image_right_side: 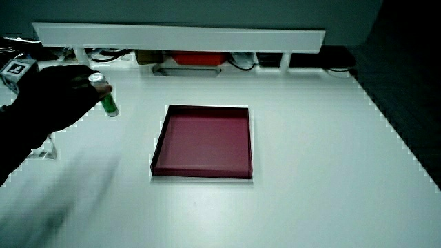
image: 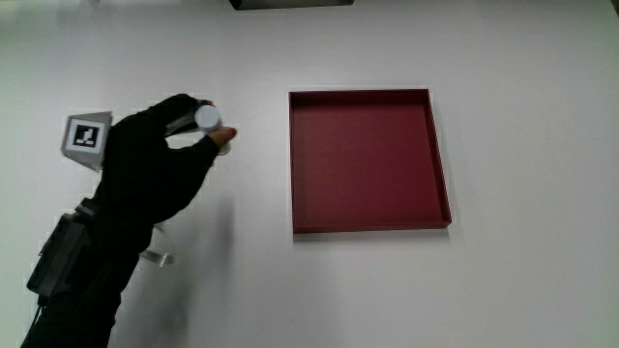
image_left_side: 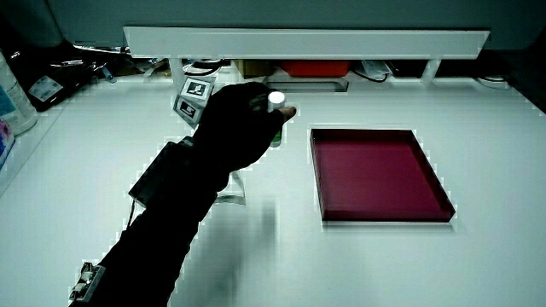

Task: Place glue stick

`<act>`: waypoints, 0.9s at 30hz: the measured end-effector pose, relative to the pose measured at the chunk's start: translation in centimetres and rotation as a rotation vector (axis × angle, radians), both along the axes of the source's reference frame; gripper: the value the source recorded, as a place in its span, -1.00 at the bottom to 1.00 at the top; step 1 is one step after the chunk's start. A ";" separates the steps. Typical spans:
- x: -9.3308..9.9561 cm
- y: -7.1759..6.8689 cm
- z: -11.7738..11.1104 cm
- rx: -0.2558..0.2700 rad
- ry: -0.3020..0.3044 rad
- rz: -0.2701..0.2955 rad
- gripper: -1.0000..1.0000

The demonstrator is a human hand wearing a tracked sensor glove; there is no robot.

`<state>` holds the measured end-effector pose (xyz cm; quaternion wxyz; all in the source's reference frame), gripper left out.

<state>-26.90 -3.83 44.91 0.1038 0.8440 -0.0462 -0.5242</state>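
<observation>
Item: glue stick (image: 209, 122), white cap, green body visible in a side view (image_right_side: 108, 103). Position: upright, gripped near its top, beside the red tray and apart from it. Whether its base touches the table cannot be told.

Item: hand (image: 155, 164), black glove, patterned cube (image: 85, 134) on its back. Fingers curled around the upper part of the glue stick, thumb and fingertips pinching just under the cap. This high grip probably keeps the stick vertical, so it can be stood on its base rather than laid flat. Forearm runs from the hand toward the person.

Item: red tray (image: 440, 155), square, shallow, low walls, nothing seen inside. It lies flat on the white table (image: 522, 280), open side up; also seen in both side views (image_left_side: 380, 175) (image_right_side: 203, 141). Likely the receiving place, though the task names none.

Item: low partition (image_left_side: 307, 41), white, at the table's edge farthest from the person.

Status, as judged: stick in hand, placement not yet finished.
</observation>
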 end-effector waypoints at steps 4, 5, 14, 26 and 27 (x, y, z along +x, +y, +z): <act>-1.5 0.4 1.3 -0.024 -0.006 -0.054 0.00; -2.0 0.4 1.8 -0.029 -0.023 -0.065 0.00; -4.2 1.2 5.3 -0.063 -0.052 -0.153 0.00; -4.5 1.9 7.0 -0.106 -0.046 -0.182 0.00; -4.6 1.9 7.1 -0.093 -0.030 -0.187 0.00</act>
